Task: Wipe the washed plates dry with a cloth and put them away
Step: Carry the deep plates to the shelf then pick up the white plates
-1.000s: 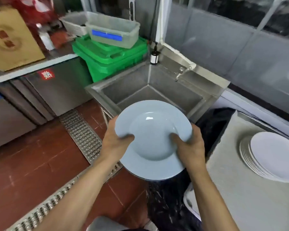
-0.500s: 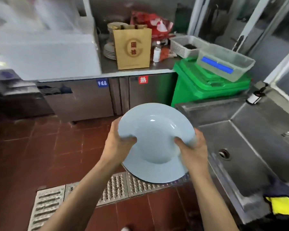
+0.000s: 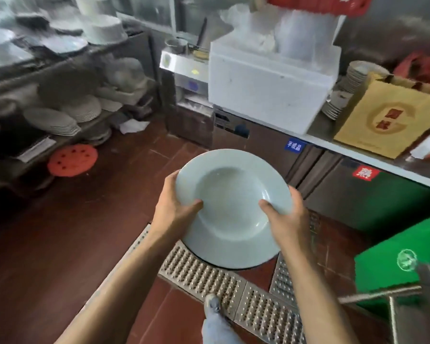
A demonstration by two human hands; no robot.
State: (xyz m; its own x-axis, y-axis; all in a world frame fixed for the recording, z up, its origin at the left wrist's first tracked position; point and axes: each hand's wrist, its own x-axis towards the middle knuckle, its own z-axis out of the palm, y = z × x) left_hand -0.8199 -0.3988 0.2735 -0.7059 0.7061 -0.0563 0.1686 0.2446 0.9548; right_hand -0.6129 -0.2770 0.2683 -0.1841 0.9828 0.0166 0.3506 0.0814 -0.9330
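One plate (image 3: 230,207) is up between your left hand (image 3: 174,209) and right hand (image 3: 287,219), both gripping its rim. No cloth shows. You've yet to put it away, maybe on the shelves (image 3: 60,115) left of your hands.

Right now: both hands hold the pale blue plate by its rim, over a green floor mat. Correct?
Not quite. Left hand and right hand do hold the pale blue plate by its rim, but the head view shows it over a metal floor drain grate set in red tiles, not a green mat.

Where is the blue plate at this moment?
In the head view the plate sits at centre, held between the left hand and right hand, above the floor grate.
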